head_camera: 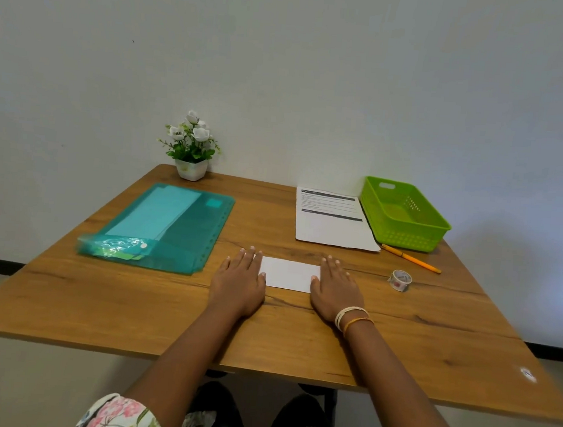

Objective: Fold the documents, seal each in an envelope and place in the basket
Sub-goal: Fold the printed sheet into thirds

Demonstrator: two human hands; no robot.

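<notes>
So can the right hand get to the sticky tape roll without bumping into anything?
Probably yes. The right hand lies flat on the end of the folded paper, and the tape roll sits just to its right on bare table. Nothing stands between them; the pencil lies farther back.

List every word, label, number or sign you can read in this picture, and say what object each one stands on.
No text here can be read.
Printed white document sheet beside the green plastic basket: dark header bars and lines of print, too small and blurred to read.
Patterned roll of tape: markings, blurred.
Folded white paper under both flat hands, left and right: blank on the visible face.
</notes>
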